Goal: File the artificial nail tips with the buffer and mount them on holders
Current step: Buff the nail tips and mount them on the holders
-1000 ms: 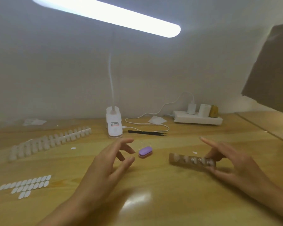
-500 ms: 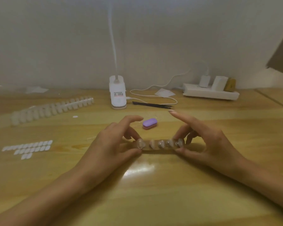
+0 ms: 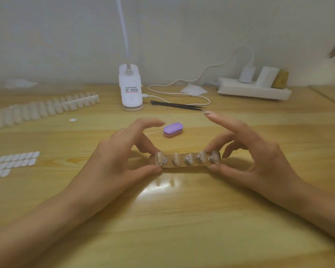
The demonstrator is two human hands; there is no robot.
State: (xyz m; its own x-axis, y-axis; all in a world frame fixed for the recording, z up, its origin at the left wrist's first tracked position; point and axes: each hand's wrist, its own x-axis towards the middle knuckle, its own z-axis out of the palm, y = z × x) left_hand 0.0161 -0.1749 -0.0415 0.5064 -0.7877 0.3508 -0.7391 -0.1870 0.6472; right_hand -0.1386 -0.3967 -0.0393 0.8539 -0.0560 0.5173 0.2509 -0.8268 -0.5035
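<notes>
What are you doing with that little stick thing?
A person's left hand and right hand pinch the two ends of a holder strip at the wooden table. Clear nail tips sit in a row on it. The purple buffer lies untouched just behind, and rows of spare tips lie at the left.

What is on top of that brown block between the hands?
Five small holders in a row on the block, at least two carrying clear nail tips. Left hand and right hand pinch its ends, hiding them.

Bare counter (image 3: 182,219) lies open in front; the buffer (image 3: 173,130), tweezers (image 3: 177,105) and lamp base (image 3: 130,88) crowd the far side.
</notes>
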